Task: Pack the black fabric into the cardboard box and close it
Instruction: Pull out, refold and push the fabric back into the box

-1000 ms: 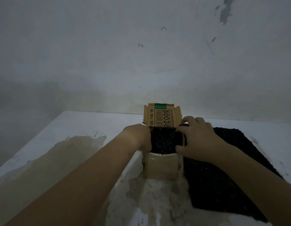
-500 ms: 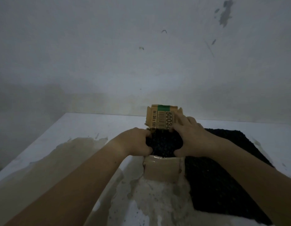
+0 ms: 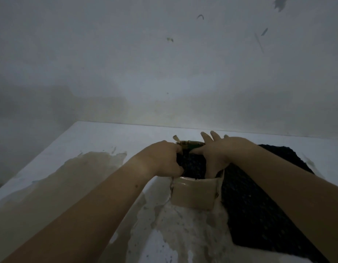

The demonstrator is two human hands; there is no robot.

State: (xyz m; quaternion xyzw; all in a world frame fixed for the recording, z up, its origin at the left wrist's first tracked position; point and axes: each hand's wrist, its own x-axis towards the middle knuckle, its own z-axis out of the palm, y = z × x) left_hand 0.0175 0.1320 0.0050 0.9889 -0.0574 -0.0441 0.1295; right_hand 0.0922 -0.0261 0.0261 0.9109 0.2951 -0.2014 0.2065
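Curling your left hand (image 3: 162,158) around the cardboard box (image 3: 192,194) at its left rim, you are pressing your right hand (image 3: 219,154), fingers straight and spread, against the far flap (image 3: 191,143); the black fabric (image 3: 192,166) is sitting bunched inside, the rest trailing rightward across the table (image 3: 107,137).

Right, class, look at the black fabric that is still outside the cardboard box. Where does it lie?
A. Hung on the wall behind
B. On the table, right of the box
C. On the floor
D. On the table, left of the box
B: the black fabric outside lies flat on the table, right beside the cardboard box on its right.
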